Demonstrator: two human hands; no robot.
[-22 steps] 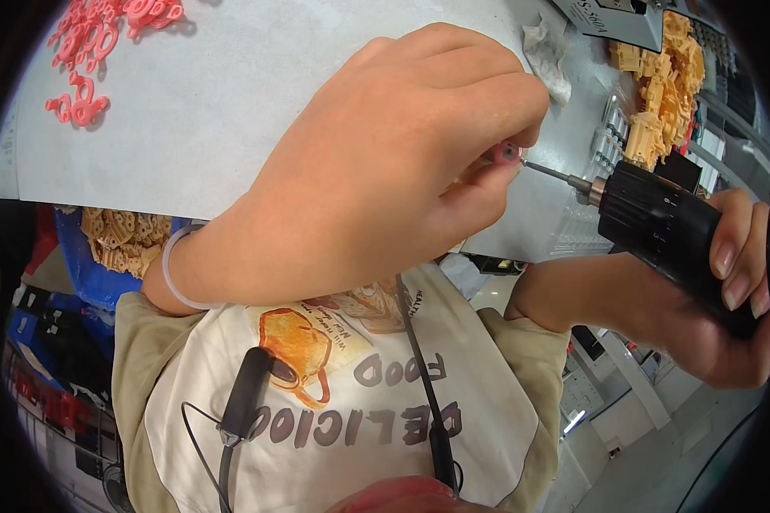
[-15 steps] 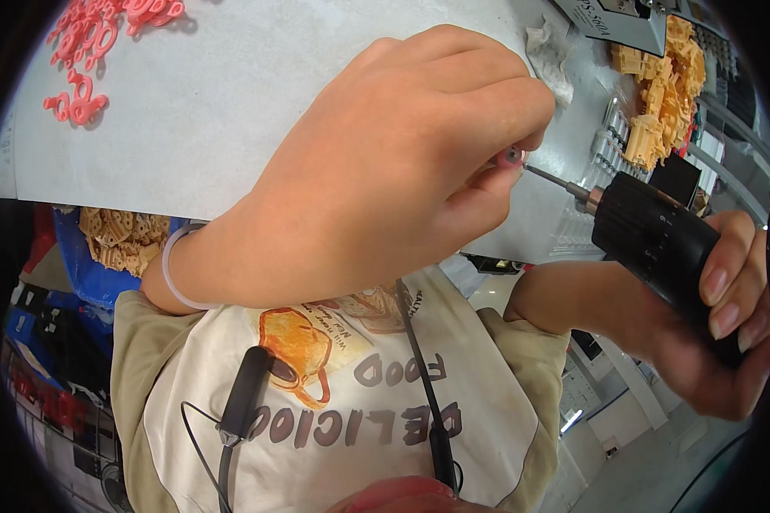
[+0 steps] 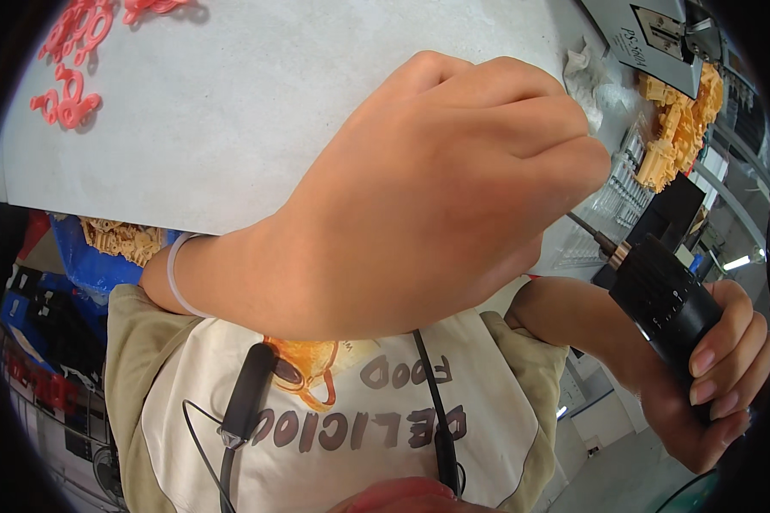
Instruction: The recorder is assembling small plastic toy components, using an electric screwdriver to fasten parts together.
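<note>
My left hand [image 3: 470, 188] is closed in a fist above the grey table [image 3: 205, 111], its back turned up. Its fingers hide what they hold; half a second ago a small pink part with a metal screw showed at the fingertips. On the right, my right hand [image 3: 727, 368] grips a black electric screwdriver [image 3: 666, 295]. The thin bit [image 3: 586, 227] points up and left, and its tip disappears behind the left fist. Whether the tip touches anything is hidden.
Pink plastic parts [image 3: 70, 104] lie at the far left. A blue bin [image 3: 81, 267] of tan parts stands below the left table edge. Far right are a grey device [image 3: 650, 51], yellowish parts [image 3: 680, 128], crumpled white tissue [image 3: 583, 81] and clear plastic trays [image 3: 616, 201].
My left fist has moved right and toward me, turning so the pink part no longer shows. The right hand and screwdriver have moved down.
</note>
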